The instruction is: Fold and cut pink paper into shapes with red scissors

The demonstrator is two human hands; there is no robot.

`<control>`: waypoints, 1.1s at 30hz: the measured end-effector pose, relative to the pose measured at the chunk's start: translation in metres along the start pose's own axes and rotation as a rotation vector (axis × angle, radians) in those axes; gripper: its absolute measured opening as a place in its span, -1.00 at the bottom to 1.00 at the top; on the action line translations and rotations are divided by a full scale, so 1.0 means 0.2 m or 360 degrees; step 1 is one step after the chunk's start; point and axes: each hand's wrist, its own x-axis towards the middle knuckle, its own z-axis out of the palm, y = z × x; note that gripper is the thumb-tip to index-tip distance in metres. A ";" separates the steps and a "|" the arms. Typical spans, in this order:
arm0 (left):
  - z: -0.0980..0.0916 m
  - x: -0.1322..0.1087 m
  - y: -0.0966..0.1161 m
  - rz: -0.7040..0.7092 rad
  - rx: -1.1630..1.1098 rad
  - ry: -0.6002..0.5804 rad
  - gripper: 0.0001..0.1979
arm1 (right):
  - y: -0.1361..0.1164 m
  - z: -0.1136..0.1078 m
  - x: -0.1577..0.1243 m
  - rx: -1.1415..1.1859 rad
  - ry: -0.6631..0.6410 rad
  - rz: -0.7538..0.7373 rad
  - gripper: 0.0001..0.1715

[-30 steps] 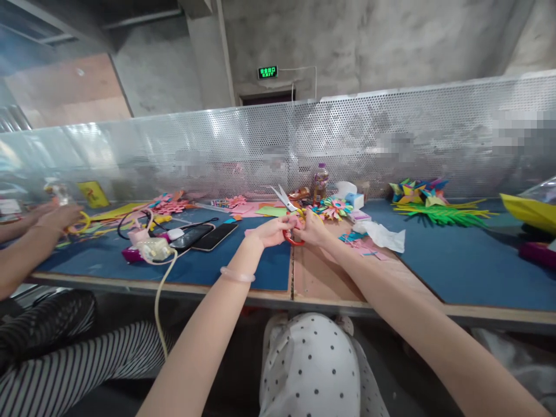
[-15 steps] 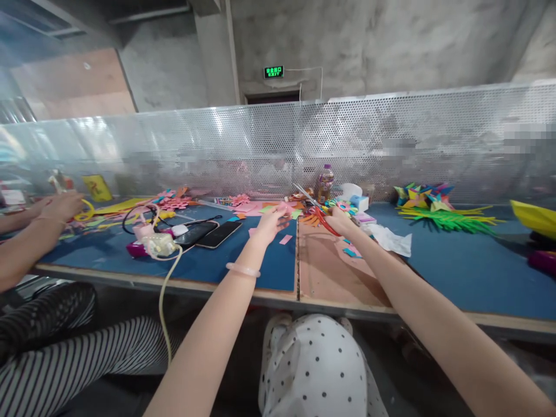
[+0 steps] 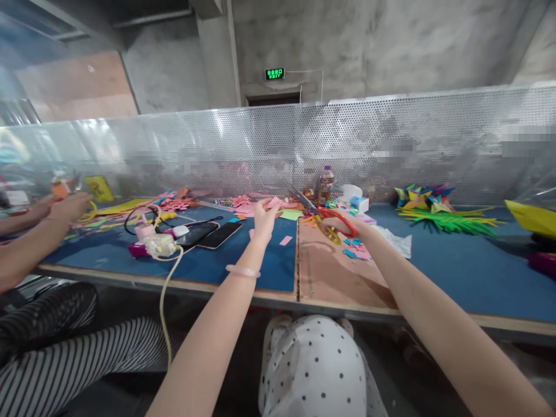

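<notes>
My left hand is raised over the blue mat and pinches a small pink paper piece between its fingertips. My right hand is closed round the red and yellow handles of the scissors; their blades point back and left over the coloured scraps. A small pink offcut lies on the mat between my hands. Blue and pink paper scraps lie on the brown board just right of my right hand.
Two dark phones, a charger and cable lie left of my hands. A bottle, tape roll and paper flowers stand at the back by the perforated metal screen. A co-worker's hands work at far left. Folded paper shapes lie right.
My hands have drawn apart: the left lifted away with the pink piece, the right carried the scissors right and back. A pink offcut now lies on the mat.
</notes>
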 end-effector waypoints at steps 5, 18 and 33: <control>-0.01 0.00 -0.01 0.0046 0.0034 0.0065 -0.50 | -0.03 -0.01 -0.02 -0.0010 -0.0267 -0.0103 -0.77; 0.00 -0.01 0.00 0.0048 0.0009 0.0045 -0.48 | -0.07 0.02 -0.03 -0.0057 -0.0266 -0.0186 -0.85; 0.01 0.00 -0.02 0.0086 -0.0092 0.0075 -0.54 | -0.08 0.03 -0.03 -0.0004 -0.0267 -0.0189 -0.89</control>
